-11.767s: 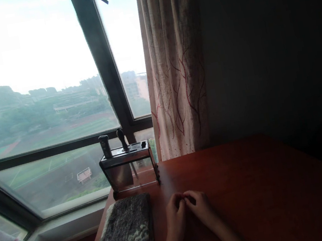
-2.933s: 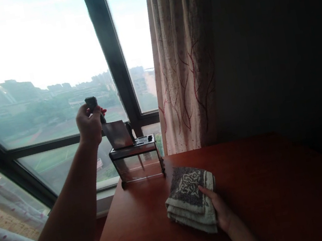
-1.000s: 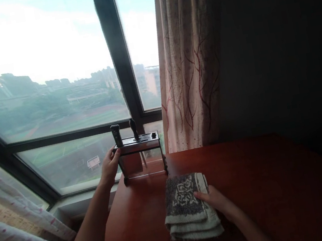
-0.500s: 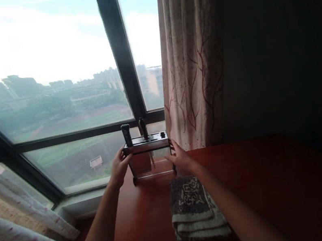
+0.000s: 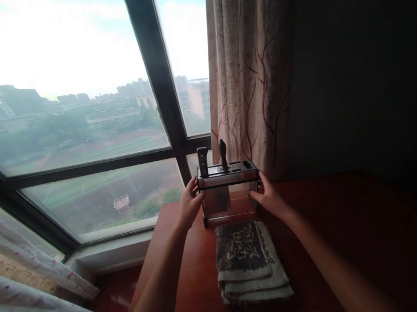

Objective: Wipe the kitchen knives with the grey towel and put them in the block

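A clear-sided knife block (image 5: 232,179) with a dark frame stands upright at the far part of the table, held between both hands. My left hand (image 5: 191,201) grips its left end, and my right hand (image 5: 271,198) grips its right end. Two dark handles rise from the slotted top: a broad flat knife handle (image 5: 203,161) at the left and a rounder handle (image 5: 223,154) near the middle. Just in front of the block lies a folded dark and pale patterned towel (image 5: 248,261), untouched by either hand.
The reddish-brown wooden table (image 5: 338,241) extends to the right into shadow. Behind it are a window with a dark frame (image 5: 94,168) and a patterned curtain (image 5: 247,80). Another white curtain (image 5: 30,308) hangs at the lower left, beside the table's left edge.
Both hands have moved the knife block to the right, from near the table's left corner to behind the towel. The towel stays on the table; the view has shifted slightly.
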Tool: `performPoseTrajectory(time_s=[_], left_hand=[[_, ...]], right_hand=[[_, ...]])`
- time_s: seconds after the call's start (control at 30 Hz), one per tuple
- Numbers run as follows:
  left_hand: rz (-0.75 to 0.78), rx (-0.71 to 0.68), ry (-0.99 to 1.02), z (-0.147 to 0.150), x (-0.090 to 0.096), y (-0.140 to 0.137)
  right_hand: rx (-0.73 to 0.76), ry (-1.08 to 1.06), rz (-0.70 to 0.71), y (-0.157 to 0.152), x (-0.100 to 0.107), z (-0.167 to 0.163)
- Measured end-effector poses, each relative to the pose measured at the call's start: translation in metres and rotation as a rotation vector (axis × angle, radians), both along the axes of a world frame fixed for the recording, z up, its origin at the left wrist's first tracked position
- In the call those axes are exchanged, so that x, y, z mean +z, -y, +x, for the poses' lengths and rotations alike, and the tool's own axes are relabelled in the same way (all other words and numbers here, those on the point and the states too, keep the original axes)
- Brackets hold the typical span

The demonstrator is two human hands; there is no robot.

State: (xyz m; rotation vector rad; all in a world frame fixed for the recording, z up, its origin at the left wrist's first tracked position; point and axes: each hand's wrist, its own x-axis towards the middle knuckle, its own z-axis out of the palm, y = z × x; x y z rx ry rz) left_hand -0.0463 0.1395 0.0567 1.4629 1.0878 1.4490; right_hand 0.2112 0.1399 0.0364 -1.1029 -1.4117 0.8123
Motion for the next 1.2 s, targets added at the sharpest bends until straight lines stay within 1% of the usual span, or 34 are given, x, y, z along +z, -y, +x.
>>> performPoseTrajectory(time_s=[0.13, 0.27, 0.37, 0.5, 0.6, 0.7, 0.77, 0.83, 0.93, 1.03, 1.1, 1.2], left_hand=[[0.005, -0.024, 0.035, 0.016, -0.007, -0.002], [0.011, -0.039, 0.073, 0.018, -0.014, -0.001], [-0.007, -0.015, 0.07, 0.012, -0.019, 0.001], [-0.045, 0.076, -0.008, 0.001, -0.027, 0.007], [-0.056, 0.14, -0.076, -0.006, -0.032, 0.013], [-0.044, 0.217, -0.135, -0.011, -0.03, 0.017], [-0.01, 0.253, -0.148, -0.011, -0.022, 0.016], [0.04, 0.263, -0.15, -0.007, -0.009, 0.009], [0.118, 0.232, -0.155, 0.004, 0.018, -0.007], [0.187, 0.198, -0.162, 0.018, 0.045, -0.025], [0.206, 0.172, -0.143, 0.027, 0.058, -0.035], [0.185, 0.144, -0.139, 0.037, 0.068, -0.047]], right_hand=[[-0.052, -0.003, 0.01, 0.006, 0.0, 0.017], [-0.029, -0.099, -0.014, 0.009, -0.007, 0.025], [-0.052, -0.102, -0.131, 0.013, -0.022, 0.031], [-0.104, 0.029, -0.281, 0.033, -0.051, 0.042], [-0.085, 0.137, -0.376, 0.055, -0.069, 0.046], [-0.044, 0.195, -0.436, 0.072, -0.078, 0.037], [-0.023, 0.197, -0.458, 0.079, -0.081, 0.025], [-0.019, 0.171, -0.478, 0.083, -0.083, 0.011], [-0.037, -0.007, -0.552, 0.084, -0.086, -0.008], [-0.034, -0.183, -0.601, 0.084, -0.086, -0.019], [0.009, -0.26, -0.605, 0.086, -0.082, -0.02], [0.17, -0.42, -0.662, 0.094, -0.074, -0.017]])
